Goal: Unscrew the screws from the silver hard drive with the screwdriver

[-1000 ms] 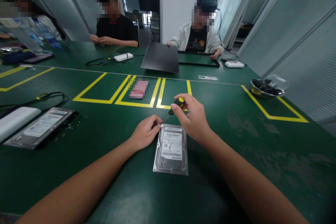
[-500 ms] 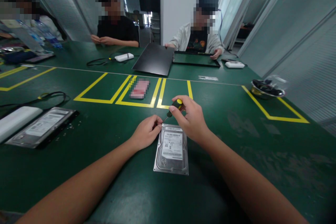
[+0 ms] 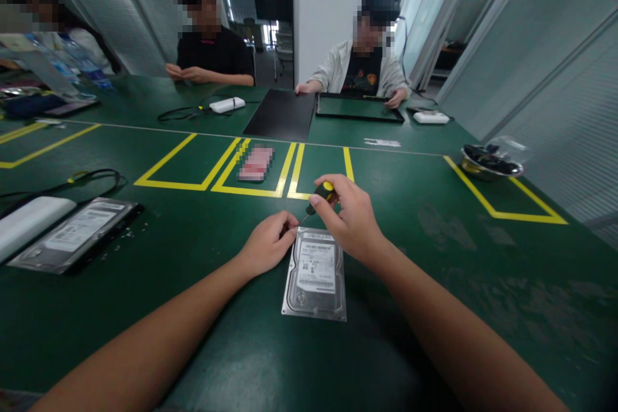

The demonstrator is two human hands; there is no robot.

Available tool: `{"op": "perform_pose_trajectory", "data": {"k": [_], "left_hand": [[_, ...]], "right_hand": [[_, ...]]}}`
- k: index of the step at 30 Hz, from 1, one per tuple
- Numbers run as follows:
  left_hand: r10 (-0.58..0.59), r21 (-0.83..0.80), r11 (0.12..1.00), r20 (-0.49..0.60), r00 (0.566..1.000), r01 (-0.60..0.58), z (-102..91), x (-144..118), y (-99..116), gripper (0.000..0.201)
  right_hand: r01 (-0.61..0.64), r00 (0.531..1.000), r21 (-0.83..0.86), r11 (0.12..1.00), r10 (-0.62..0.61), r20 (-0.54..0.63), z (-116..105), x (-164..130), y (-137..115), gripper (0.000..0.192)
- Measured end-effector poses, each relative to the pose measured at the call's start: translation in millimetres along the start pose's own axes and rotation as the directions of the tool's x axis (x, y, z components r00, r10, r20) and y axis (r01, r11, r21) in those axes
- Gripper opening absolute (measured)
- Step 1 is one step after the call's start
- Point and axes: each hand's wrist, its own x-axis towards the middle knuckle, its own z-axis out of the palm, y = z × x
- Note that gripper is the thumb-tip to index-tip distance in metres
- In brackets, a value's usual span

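A silver hard drive (image 3: 316,270) with a white label lies flat on the green table in front of me. My left hand (image 3: 270,241) is closed at its far left corner, thumb and fingertips pinched against the edge there. In my right hand (image 3: 350,215) is a screwdriver (image 3: 322,193) with a black and yellow handle, held tilted between thumb and fingers. Its thin shaft slants down to that same corner, beside my left fingertips. The very tip and any screw under it are too small to make out.
At left lie a second hard drive (image 3: 77,232), small scattered bits (image 3: 123,238) and a white box (image 3: 33,222) with a cable. Yellow tape marks surround a pink phone-like object (image 3: 257,163). A metal bowl (image 3: 492,164) stands right. Across the table, a person holds a dark panel (image 3: 280,114) near a black frame (image 3: 360,117).
Across the table, the dark panel has been lowered flatter by the person's hand. My hands, the screwdriver and the hard drive stay almost in place; the screwdriver handle looks slightly turned.
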Motion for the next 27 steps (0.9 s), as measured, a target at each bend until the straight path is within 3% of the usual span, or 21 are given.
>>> {"op": "perform_pose_trajectory", "data": {"k": [11,18,27], "left_hand": [[0.007,-0.028,1.0,-0.011,1.0,-0.007,-0.2,1.0,-0.4,0.011],[0.015,-0.034,0.999,-0.011,1.0,-0.016,0.3,0.3,-1.6,0.01],[0.017,-0.018,1.0,-0.01,1.0,-0.017,0.4,1.3,-0.5,0.01]], "right_hand": [[0.014,1.0,-0.021,1.0,-0.014,0.008,-1.2,0.1,-0.8,0.027],[0.063,0.998,-0.04,0.997,-0.062,0.024,-0.9,0.2,-0.6,0.022],[0.093,0.991,-0.047,0.995,-0.088,0.1,-3.9,3.3,-7.2,0.026]]}}
